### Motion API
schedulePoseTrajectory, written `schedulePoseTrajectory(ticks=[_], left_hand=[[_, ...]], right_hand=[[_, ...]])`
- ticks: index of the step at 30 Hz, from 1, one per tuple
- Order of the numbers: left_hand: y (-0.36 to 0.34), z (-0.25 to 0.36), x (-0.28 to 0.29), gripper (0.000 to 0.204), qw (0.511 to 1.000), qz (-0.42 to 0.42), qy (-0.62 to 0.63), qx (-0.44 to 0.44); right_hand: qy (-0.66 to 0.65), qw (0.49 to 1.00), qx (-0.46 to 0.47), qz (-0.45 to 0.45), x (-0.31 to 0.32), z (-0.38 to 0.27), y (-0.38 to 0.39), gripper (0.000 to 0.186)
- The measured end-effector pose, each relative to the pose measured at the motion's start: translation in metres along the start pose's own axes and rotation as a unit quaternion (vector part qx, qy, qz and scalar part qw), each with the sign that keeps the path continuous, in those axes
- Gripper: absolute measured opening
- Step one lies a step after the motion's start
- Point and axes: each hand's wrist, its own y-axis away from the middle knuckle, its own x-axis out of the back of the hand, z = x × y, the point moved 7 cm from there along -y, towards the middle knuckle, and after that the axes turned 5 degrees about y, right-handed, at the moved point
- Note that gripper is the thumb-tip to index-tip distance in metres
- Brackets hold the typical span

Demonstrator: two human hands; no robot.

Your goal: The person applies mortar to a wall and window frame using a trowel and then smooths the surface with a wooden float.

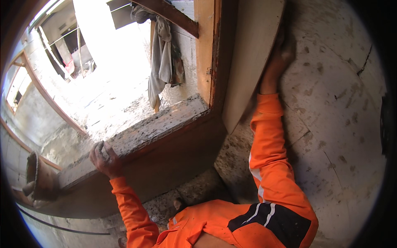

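My left hand (106,159) rests on the window sill (149,131), its fingers bent over the rough, mortar-strewn ledge. Up on the right, my right hand (284,56) is at the edge of a long pale board (251,53). The fingers there look curled on the board's edge, though shade and blur partly hide them. Upright and slightly tilted, the board stands beside the wooden window frame (205,49), close to the plastered wall (331,107). Both of my arms wear orange sleeves.
A dirt-crusted bucket-like container (39,175) stands at the sill's left end. Grey cloths (160,58) hang outside beside the opening. A dark beam (169,14) crosses the opening's top. Cracks and mortar smears mark the wall. Bright rubble-strewn ground lies beyond the sill.
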Motion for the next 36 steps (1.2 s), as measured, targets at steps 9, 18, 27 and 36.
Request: schedulePoseTrajectory(ticks=[9, 18, 27, 36], left_hand=[[-0.001, -0.001, 0.003, 0.009, 1.0, 0.003, -0.01, -0.003], [-0.001, 0.0, 0.001, 0.008, 1.0, 0.004, 0.004, -0.003], [-0.004, 0.008, 0.001, 0.01, 1.0, 0.016, 0.02, 0.014], [-0.004, 0.004, 0.004, 0.008, 1.0, 0.017, 0.0, 0.011]], right_hand=[[-0.13, 0.965, -0.13, -0.186, -0.004, -0.03, 0.016, 0.053], [-0.105, 0.991, -0.051, -0.064, -0.005, -0.045, 0.025, 0.018], [-0.131, 0.986, -0.092, -0.056, -0.021, 0.055, 0.047, 0.032], [-0.157, 0.955, -0.22, -0.12, -0.023, 0.046, 0.018, 0.023]])
